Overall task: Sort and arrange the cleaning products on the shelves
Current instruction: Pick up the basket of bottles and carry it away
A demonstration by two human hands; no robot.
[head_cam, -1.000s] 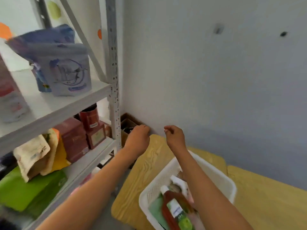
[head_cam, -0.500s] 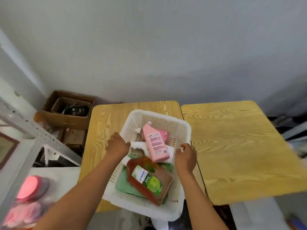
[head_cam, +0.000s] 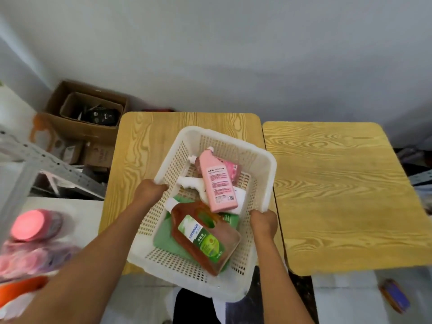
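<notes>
Two hands carry this moment, and we take them from left to right. Far left, blurred pink lids (head_cam: 30,224) sit on a white shelf (head_cam: 77,206), with a cardboard box (head_cam: 86,108) on the floor behind. Our left hand (head_cam: 149,192) curls its fingers over the left rim of the white basket (head_cam: 264,164), forearm reaching in from the lower left. The basket rests on the left wooden table (head_cam: 145,146), overhanging its near edge toward us. Inside lie a brown jug (head_cam: 205,237) with a green label atop a green pouch (head_cam: 166,237), a white spray bottle (head_cam: 194,185), and a pink bottle (head_cam: 217,183) lying across it; a second pink bottle hides partly beneath. We judge the load fairly heavy, since the jug looks full, and the perforated plastic will likely flex, so gripping both side rims is the sound hold. The bottles lie loose and may slide if we tilt. Our right hand (head_cam: 263,222) grips the right rim near its front corner, fingers wrapped under, forearm coming up from below. Further right stands a second wooden table (head_cam: 339,195).
</notes>
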